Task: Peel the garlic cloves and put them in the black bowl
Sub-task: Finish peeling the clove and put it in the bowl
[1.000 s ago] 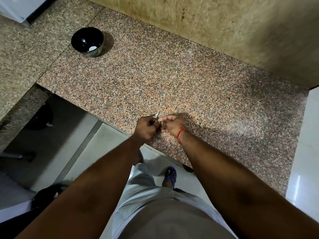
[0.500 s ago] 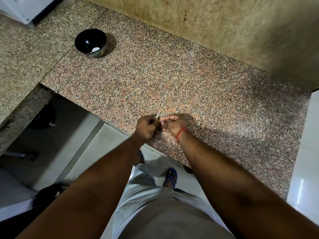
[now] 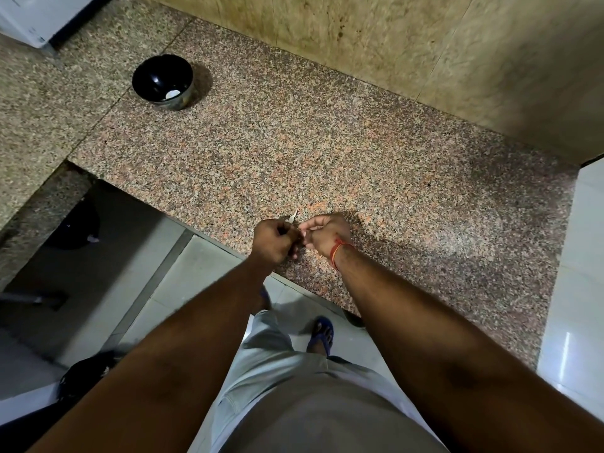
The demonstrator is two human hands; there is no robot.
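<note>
**Hands and Arms: Posture Observed**

Both forearms are extended forward and converge toward the centre of the head view. The left hand (image 3: pixel 276 238) is seen from the back, its fingers curled tightly inward into a closed grip. The right hand (image 3: pixel 325 233) is set just beside it, knuckles nearly touching, with its thumb and forefinger drawn together in a pinch directed at the left hand. What is gripped between the two hands is largely hidden by the fingers. A red thread band (image 3: pixel 340 251) is worn on the right wrist. Both wrists are held roughly level, slightly bent inward.
</note>
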